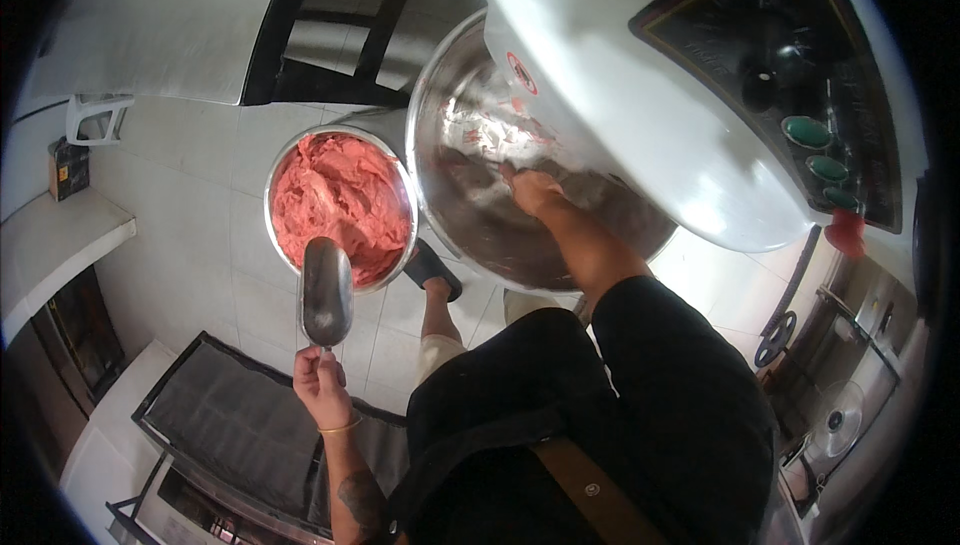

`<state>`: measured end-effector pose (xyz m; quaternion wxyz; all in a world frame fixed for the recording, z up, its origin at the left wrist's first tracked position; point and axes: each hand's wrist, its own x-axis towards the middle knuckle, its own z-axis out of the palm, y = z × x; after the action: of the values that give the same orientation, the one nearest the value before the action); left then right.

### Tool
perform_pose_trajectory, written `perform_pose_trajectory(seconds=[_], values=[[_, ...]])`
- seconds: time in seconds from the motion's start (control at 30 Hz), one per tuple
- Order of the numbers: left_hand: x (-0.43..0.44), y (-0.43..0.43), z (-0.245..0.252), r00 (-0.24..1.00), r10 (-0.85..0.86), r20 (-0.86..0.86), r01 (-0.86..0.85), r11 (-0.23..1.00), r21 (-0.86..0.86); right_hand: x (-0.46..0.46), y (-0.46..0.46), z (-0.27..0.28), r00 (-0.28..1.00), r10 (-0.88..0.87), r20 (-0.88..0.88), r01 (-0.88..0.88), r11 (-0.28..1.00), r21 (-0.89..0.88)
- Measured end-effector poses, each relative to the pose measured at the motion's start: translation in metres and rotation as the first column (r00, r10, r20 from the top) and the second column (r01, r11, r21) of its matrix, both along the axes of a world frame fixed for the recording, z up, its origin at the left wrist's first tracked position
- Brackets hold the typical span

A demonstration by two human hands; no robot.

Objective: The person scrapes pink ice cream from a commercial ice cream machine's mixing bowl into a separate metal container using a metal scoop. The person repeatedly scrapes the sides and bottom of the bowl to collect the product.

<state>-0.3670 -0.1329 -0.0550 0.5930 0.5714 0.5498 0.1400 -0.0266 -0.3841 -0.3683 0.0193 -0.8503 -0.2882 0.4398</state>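
Observation:
My left hand (322, 387) grips the handle of a metal scoop (327, 293), whose trough looks bare and overlaps the near rim of a round metal tub. Thick pink-red dough or paste (337, 196) fills much of that tub (411, 233). My right hand (534, 191) reaches into the large stainless steel bowl (480, 245) of a spiral mixer. Its fingers point at the inner wall; whether they hold anything is unclear. Pink smears (480, 136) cling to the bowl's inside. The white mixer head (600, 94) covers the bowl's far right part.
A control panel (787, 79) with green buttons and a red knob (846, 233) faces up on the mixer. Black rack shelving (337, 83) stands beyond the tub. At lower left is a dark-topped unit (232, 402). A fan (836, 419) stands at right, and my foot (435, 271) is beside the tub.

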Motion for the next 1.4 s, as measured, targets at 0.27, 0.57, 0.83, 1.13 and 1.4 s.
perform_pose_trajectory(seconds=[0.27,0.57,0.83,1.13,1.4], values=[[0.014,0.005,0.003,0.999,-0.033,0.012,0.033,0.999,0.000,0.011,-0.020,0.022,0.968,-0.242,0.061,0.240,0.970,0.044],[0.009,0.008,0.004,1.000,-0.028,-0.009,0.028,1.000,0.012,0.004,-0.019,0.029,0.967,-0.253,0.029,0.252,0.968,0.015],[0.008,0.009,-0.002,0.999,-0.020,-0.026,0.020,1.000,0.005,0.009,0.003,-0.010,0.863,-0.489,0.125,0.448,0.856,0.257],[0.007,0.004,-0.009,1.000,-0.025,-0.005,0.025,1.000,-0.019,-0.029,0.087,-0.067,0.600,-0.737,-0.312,0.781,0.455,0.428],[0.014,0.001,-0.004,0.999,-0.042,0.034,0.043,0.998,-0.039,-0.043,0.094,-0.004,0.517,-0.734,-0.441,0.855,0.468,0.223]])
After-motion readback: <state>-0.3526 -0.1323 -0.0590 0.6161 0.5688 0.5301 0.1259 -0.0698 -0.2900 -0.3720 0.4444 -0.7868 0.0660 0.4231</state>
